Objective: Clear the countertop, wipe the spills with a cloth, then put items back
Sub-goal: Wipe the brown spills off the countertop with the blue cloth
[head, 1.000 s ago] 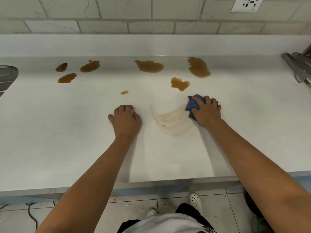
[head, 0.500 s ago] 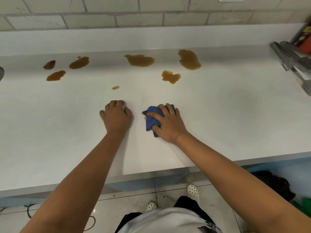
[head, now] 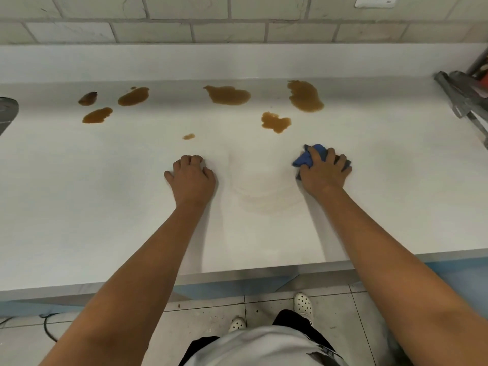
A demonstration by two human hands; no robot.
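Blue cloth (head: 307,157), brown spills (head: 303,96), white countertop (head: 105,194)

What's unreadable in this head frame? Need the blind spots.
- Blue cloth: mostly covered by the right hand; its size and folds are unclear.
- Left hand: fingertips curled under, contact with the countertop hidden.
- Grey metal item: cut by the right edge.
- Wall socket: cropped by the top edge.
- Dark object: cut by the left edge.
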